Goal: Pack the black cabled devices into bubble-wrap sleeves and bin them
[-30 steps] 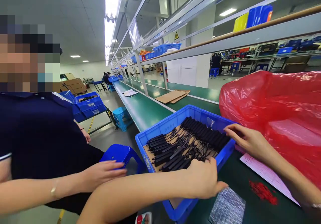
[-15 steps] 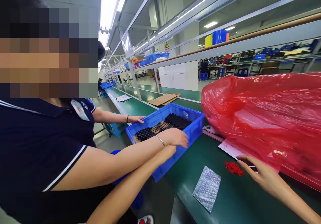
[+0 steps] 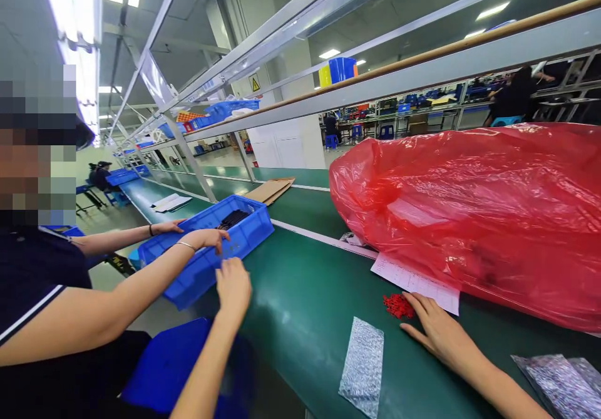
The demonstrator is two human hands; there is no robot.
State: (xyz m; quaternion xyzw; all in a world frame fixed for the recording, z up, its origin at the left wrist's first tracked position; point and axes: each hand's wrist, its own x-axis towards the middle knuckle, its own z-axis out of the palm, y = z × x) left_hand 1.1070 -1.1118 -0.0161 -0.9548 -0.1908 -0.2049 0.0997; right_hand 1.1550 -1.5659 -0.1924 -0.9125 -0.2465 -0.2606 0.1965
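Bench [image 3: 300,294]: green, and it ran long from my seat toward the far wall; everything below lay on it.
Red bag [image 3: 469,212]: a big, full plastic sack that lay on the bench to my right, well apart from the tray.
Tray [image 3: 206,250]: blue, at the near edge of the bench on my left, with dark parts [image 3: 233,218] in it that were too small for me to tell.
Co-worker: a person in a dark shirt sat on my left, with one hand [image 3: 206,238] on the tray's near rim and the other hand [image 3: 168,226] at its far end.
Sheet [image 3: 416,281]: white printed paper, half tucked under the red bag.
Foil pouch [image 3: 362,367]: silver, flat on the bench between my two hands.
More pouches [image 3: 558,384]: silver, at the lower right by my right forearm.
Left hand [image 3: 233,286]: my grip was loosely curled and held nothing; the fingertips sat at the tray's near wall.
Right hand [image 3: 439,331]: my grip was spread flat on the bench, fingers just beside the red bits.
Red bits [image 3: 398,305]: a small heap on the bench, near the sheet's edge.
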